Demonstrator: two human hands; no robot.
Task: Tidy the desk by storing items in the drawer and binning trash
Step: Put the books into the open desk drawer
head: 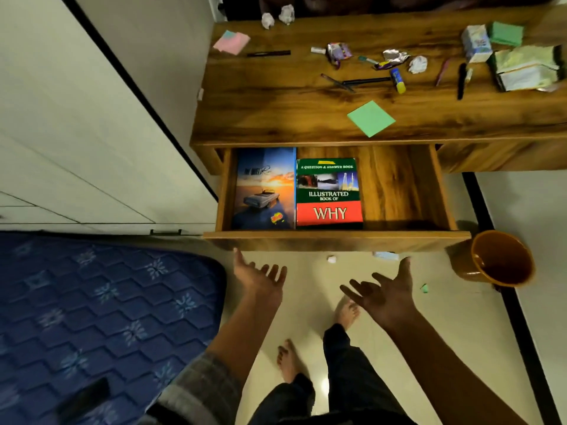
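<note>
The wooden desk (260, 111) has its drawer (334, 237) pulled out. Two books lie flat inside, a blue sunset-cover book (264, 188) at the left and a green and red "WHY" book (329, 193) beside it. On the desktop lie a green sticky pad (371, 118), pens (362, 81), a glue stick (397, 80), foil wrappers (337, 52) and crumpled paper balls (418, 64). My left hand (260, 276) and my right hand (383, 289) hover below the drawer front, palms up, fingers spread, holding nothing.
A brown bin (497, 260) stands on the floor right of the drawer. Paper scraps (331, 259) lie on the floor under the drawer. A blue mattress (92, 308) fills the lower left. Boxes and packets (521, 69) crowd the desk's far right; pink notes (231, 42) sit far left.
</note>
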